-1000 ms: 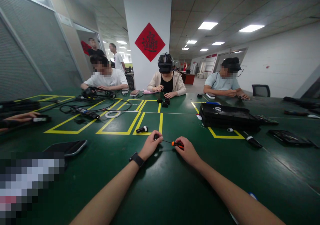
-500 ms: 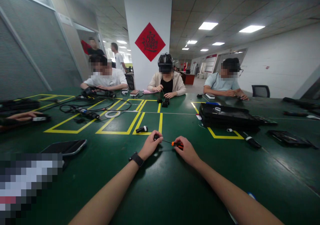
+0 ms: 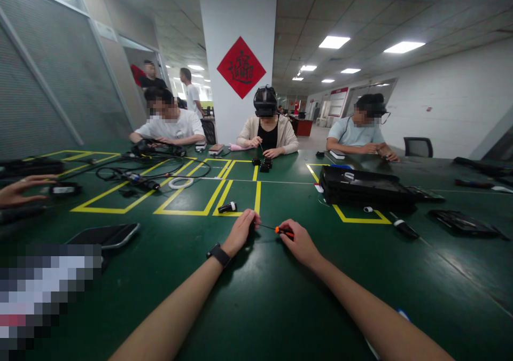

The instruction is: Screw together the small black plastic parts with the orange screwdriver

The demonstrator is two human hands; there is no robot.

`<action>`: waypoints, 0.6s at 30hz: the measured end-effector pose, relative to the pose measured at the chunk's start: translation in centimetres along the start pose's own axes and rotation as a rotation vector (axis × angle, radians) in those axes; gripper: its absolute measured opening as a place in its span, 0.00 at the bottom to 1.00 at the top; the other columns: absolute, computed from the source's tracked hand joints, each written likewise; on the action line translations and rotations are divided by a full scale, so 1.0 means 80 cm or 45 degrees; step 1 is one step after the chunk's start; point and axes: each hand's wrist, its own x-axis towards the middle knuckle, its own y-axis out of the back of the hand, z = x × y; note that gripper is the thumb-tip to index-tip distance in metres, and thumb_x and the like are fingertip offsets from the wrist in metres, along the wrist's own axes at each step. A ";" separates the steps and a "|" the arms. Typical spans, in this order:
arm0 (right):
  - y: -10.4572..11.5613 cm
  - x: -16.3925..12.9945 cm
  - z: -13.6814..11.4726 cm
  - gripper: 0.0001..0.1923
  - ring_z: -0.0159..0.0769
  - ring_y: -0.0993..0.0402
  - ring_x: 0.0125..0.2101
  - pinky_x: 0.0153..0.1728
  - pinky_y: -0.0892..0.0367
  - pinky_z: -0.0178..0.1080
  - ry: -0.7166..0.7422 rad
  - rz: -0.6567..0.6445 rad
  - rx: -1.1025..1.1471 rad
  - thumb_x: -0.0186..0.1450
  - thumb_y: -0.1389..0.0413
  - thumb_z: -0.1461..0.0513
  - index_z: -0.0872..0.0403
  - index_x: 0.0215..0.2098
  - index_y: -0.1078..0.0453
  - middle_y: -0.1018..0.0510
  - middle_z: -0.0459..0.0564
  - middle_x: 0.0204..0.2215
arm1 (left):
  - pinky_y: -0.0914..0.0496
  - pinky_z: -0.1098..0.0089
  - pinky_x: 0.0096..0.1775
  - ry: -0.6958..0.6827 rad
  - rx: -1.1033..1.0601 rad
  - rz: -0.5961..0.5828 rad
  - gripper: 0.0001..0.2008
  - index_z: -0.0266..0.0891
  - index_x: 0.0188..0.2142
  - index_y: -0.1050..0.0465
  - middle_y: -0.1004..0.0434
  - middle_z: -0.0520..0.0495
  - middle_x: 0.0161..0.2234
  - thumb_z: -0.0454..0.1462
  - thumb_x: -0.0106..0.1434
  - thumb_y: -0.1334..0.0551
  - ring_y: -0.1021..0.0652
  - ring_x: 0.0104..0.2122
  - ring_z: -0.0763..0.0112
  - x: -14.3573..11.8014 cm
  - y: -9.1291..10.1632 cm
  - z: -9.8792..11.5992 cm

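Observation:
My right hand [image 3: 297, 238] is closed round the orange and black handle of a screwdriver [image 3: 279, 230]. Its thin shaft points left, and the tip reaches the fingers of my left hand [image 3: 241, 231]. Those fingers are curled together round a small black part, which they now mostly hide; its exact kind cannot be made out. A dark watch [image 3: 219, 254] sits on my left wrist. Just beyond my left hand, a short black cylinder with a white band [image 3: 227, 207] lies by the yellow tape.
Across the green table [image 3: 256, 307], a person handles small black blocks [image 3: 263, 164]. A black case [image 3: 364, 184] stands to the right, near a black tube [image 3: 404, 227]. Cables [image 3: 138, 181] and a white coil [image 3: 180, 183] lie to the left. Another person's hand [image 3: 24, 190] is at the left edge.
My left fingers have turned over the small black part, covering it more. The screwdriver has barely moved. At the left edge, the other person's hand has lifted off a black object.

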 end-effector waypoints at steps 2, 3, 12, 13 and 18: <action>0.000 0.000 -0.001 0.08 0.33 0.34 0.36 0.39 0.38 0.37 -0.009 0.008 0.010 0.58 0.49 0.65 0.54 0.37 0.34 0.29 0.48 0.34 | 0.34 0.71 0.34 0.008 -0.007 0.011 0.17 0.38 0.31 0.34 0.31 0.51 0.29 0.48 0.61 0.52 0.29 0.29 0.73 0.001 0.000 -0.001; -0.001 0.000 -0.001 0.08 0.33 0.34 0.36 0.39 0.38 0.37 -0.010 0.010 0.015 0.58 0.49 0.65 0.54 0.37 0.35 0.29 0.47 0.34 | 0.34 0.71 0.34 0.014 -0.011 0.015 0.17 0.38 0.31 0.34 0.31 0.51 0.29 0.48 0.61 0.52 0.29 0.29 0.73 0.001 0.000 -0.001; -0.001 0.000 0.002 0.08 0.33 0.33 0.36 0.39 0.37 0.38 -0.010 0.014 0.045 0.58 0.49 0.65 0.54 0.36 0.34 0.29 0.48 0.34 | 0.33 0.72 0.33 0.052 -0.065 0.059 0.17 0.37 0.30 0.34 0.31 0.51 0.28 0.48 0.60 0.51 0.29 0.28 0.74 0.004 0.001 -0.003; -0.002 0.000 0.003 0.08 0.33 0.32 0.36 0.40 0.37 0.38 -0.010 0.015 0.053 0.58 0.49 0.65 0.54 0.36 0.34 0.29 0.48 0.34 | 0.33 0.72 0.34 0.053 -0.069 0.067 0.17 0.37 0.30 0.34 0.31 0.51 0.28 0.48 0.60 0.51 0.29 0.28 0.74 0.004 0.002 -0.004; -0.003 0.000 0.004 0.07 0.32 0.32 0.36 0.39 0.37 0.37 -0.002 0.019 0.075 0.58 0.49 0.65 0.54 0.36 0.34 0.28 0.47 0.34 | 0.33 0.72 0.33 0.064 -0.068 0.078 0.17 0.38 0.31 0.34 0.30 0.51 0.28 0.48 0.60 0.51 0.29 0.28 0.73 0.005 0.002 -0.006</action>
